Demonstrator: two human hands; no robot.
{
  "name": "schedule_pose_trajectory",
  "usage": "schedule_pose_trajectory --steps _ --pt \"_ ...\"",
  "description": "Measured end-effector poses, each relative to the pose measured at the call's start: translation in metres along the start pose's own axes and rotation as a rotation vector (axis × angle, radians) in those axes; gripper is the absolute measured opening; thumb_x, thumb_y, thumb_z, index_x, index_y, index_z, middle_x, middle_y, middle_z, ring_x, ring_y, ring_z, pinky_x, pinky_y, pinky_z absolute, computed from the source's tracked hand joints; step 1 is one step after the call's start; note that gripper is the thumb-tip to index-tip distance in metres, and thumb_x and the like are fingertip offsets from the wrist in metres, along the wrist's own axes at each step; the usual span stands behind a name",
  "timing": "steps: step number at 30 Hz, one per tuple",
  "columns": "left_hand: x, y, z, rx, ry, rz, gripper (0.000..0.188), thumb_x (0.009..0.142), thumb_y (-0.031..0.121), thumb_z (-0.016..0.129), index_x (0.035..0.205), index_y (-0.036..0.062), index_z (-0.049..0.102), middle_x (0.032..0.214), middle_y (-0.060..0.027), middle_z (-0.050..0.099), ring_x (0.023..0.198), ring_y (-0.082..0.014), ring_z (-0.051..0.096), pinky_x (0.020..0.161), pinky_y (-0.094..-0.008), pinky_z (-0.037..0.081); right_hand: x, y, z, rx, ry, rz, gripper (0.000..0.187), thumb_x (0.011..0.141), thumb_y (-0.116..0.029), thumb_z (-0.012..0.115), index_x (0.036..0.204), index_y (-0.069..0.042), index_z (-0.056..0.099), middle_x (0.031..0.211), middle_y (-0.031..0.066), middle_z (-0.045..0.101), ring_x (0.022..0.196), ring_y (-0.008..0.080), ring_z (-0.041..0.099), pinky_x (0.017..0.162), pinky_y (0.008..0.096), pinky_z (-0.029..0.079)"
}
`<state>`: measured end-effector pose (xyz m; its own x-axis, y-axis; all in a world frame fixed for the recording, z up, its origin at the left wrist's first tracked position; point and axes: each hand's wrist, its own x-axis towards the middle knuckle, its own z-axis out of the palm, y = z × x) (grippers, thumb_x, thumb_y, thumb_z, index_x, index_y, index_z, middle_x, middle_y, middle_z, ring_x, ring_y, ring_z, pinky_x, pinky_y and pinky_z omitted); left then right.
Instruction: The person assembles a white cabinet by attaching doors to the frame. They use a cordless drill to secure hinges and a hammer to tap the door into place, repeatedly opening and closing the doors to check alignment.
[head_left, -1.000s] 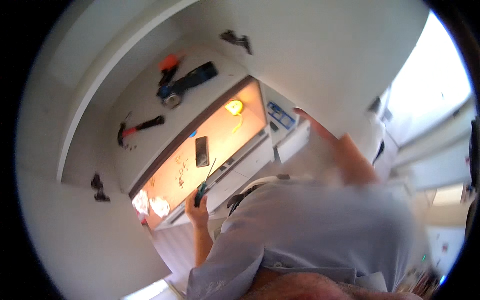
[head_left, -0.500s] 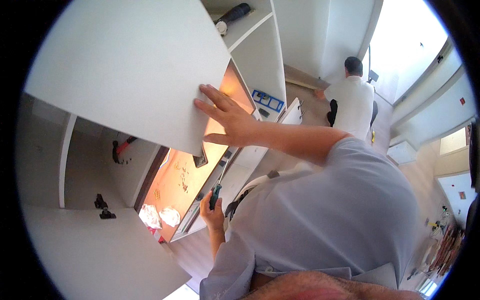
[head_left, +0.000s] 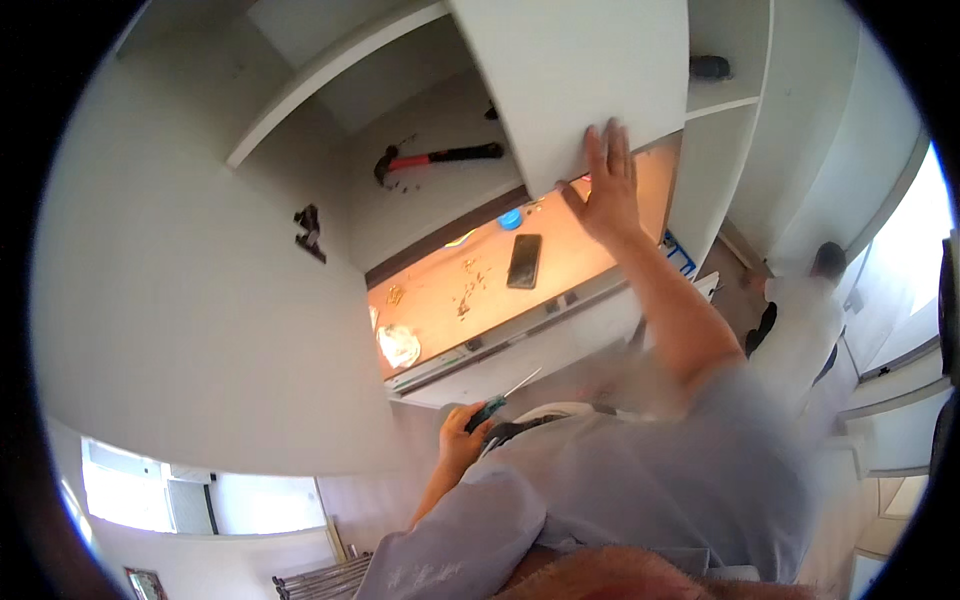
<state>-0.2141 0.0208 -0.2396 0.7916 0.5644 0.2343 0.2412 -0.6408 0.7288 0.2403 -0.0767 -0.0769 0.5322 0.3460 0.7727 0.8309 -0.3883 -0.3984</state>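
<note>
My right hand (head_left: pixel 607 195) is spread flat against the lower part of a white cabinet door (head_left: pixel 590 80), fingers apart. In my left hand (head_left: pixel 460 445), low and close to my body, is a screwdriver (head_left: pixel 486 412) with a dark green handle, its metal shaft pointing up and to the right. A second white door (head_left: pixel 200 340) stands open on the left, with a dark hinge (head_left: pixel 309 233) near its edge. Inside the cabinet lies a claw hammer (head_left: pixel 435 158) with a red and black handle.
Below the cabinet, a lit orange-brown surface (head_left: pixel 430 305) bears a phone (head_left: pixel 524 261), a blue round item (head_left: pixel 510 219), scattered small hardware (head_left: pixel 466 290) and a crumpled white bag (head_left: pixel 399 345). A person in white (head_left: pixel 797 320) crouches at the right.
My view has turned left. The door under my right hand now covers less of the cabinet, so the hammer and phone show fully. My left hand still holds the screwdriver, tilted further right.
</note>
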Motion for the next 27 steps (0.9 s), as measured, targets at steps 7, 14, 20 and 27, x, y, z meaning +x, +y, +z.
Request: schedule_pose_trajectory --steps 7,14,20,27 --pt "-0.027 -0.018 -0.010 -0.086 0.083 0.013 0.036 0.083 0.006 0.080 0.117 0.0030 0.071 0.104 -0.0152 0.071 0.095 -0.0315 0.068 0.085 -0.0384 0.054 0.010 -0.007 0.014 -0.085 0.025 0.030 0.099 0.091 -0.045 0.074 0.165 -0.016 0.015 0.170 0.0237 0.009 0.158 0.0415 0.009 0.122 0.0610 0.021" --pt "-0.046 -0.032 -0.009 -0.153 0.204 -0.079 0.037 0.083 0.007 0.082 0.118 0.0025 0.071 0.106 -0.0137 0.070 0.096 -0.0267 0.068 0.087 -0.0347 0.053 0.010 -0.013 0.012 -0.179 -0.021 0.074 0.098 0.091 -0.046 0.073 0.165 -0.017 0.016 0.171 0.0214 0.008 0.158 0.0390 0.009 0.124 0.0579 0.019" --pt "-0.049 -0.036 -0.016 -0.309 0.250 -0.084 0.039 0.085 0.007 0.084 0.121 -0.0002 0.070 0.109 -0.0111 0.070 0.100 -0.0208 0.067 0.090 -0.0333 0.053 0.003 -0.029 -0.004 -0.162 0.005 0.044 0.094 0.091 -0.044 0.073 0.164 -0.018 0.021 0.170 0.0179 0.013 0.157 0.0362 0.016 0.123 0.0580 0.021" --pt "-0.044 -0.070 -0.021 -0.434 0.213 -0.156 0.040 0.085 0.005 0.083 0.122 -0.0010 0.070 0.111 -0.0095 0.072 0.099 -0.0178 0.068 0.091 -0.0318 0.053 0.002 -0.045 0.000 -0.151 -0.048 0.023 0.089 0.089 -0.039 0.075 0.162 -0.017 0.028 0.169 0.0188 0.017 0.155 0.0364 0.022 0.122 0.0540 0.027"
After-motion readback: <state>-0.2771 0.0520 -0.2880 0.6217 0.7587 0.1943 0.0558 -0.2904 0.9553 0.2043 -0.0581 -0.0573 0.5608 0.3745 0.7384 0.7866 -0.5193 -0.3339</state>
